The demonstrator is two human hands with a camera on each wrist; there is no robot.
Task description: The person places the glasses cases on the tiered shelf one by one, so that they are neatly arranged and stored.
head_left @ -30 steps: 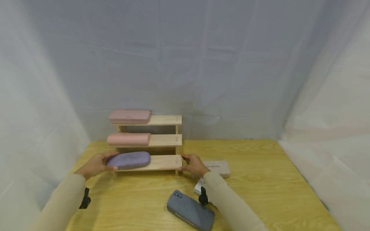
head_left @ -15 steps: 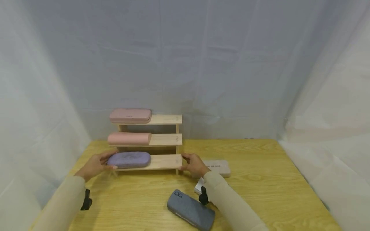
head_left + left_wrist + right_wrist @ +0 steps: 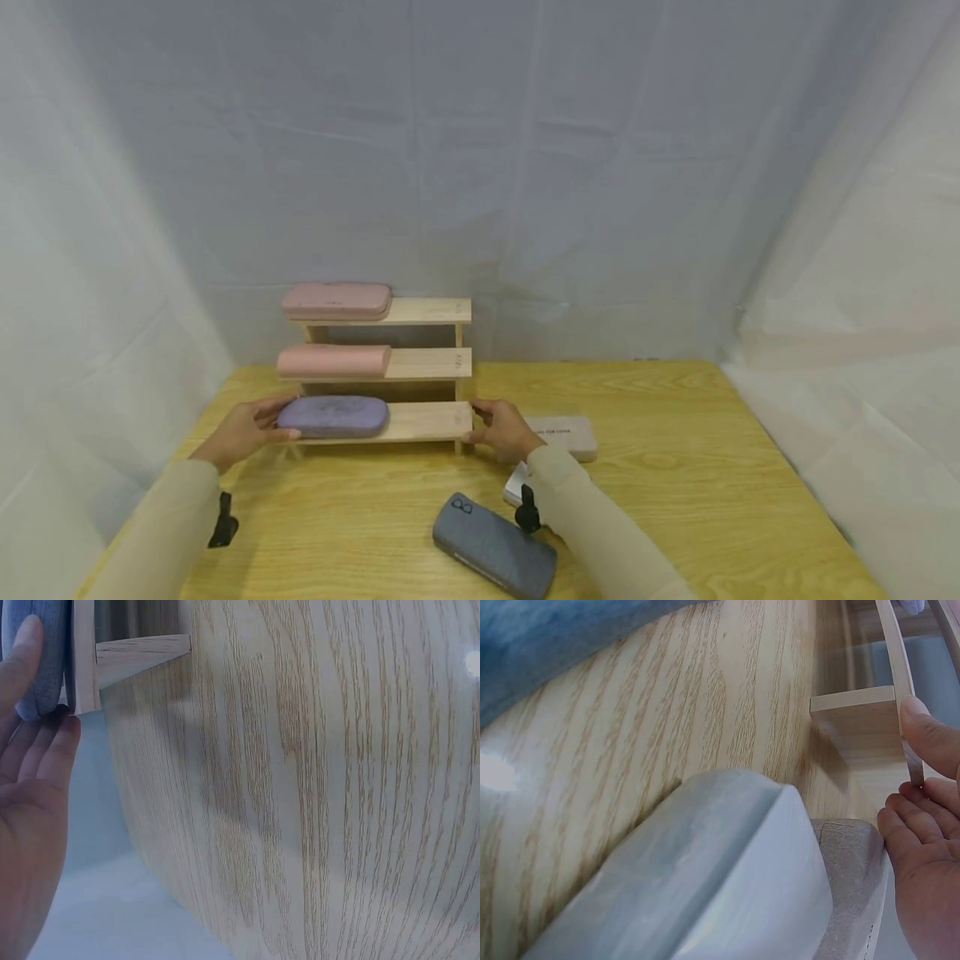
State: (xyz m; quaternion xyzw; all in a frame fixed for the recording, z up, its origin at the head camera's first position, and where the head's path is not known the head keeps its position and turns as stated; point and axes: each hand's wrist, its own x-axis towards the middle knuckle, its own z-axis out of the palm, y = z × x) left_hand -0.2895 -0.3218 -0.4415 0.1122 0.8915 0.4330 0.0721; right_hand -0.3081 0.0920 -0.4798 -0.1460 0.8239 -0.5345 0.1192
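Note:
A purple glasses case point(image 3: 333, 416) lies lengthwise on the left part of the bottom board of a three-tier wooden shelf point(image 3: 427, 421). My left hand point(image 3: 243, 429) holds the case's left end, thumb at the front and fingers behind. In the left wrist view the thumb lies along the bluish-looking case point(image 3: 46, 664), with fingertips at the board's end. My right hand point(image 3: 504, 429) grips the right end of that same board; the right wrist view has its thumb on the board's top and fingertips at its end. On the upper boards rest a pink case point(image 3: 333, 362) and a dusty-pink case point(image 3: 337, 301).
A dark grey glasses case point(image 3: 495, 546) lies on the wooden table point(image 3: 675, 500) at the front. A beige case point(image 3: 570, 437) with lettering and a white case point(image 3: 705, 862) sit by my right forearm. White sheeting point(image 3: 480, 167) surrounds the table.
The purple case has turned slightly and now lies straighter along the bottom board. My left hand has shifted a little with it; the right hand keeps its place.

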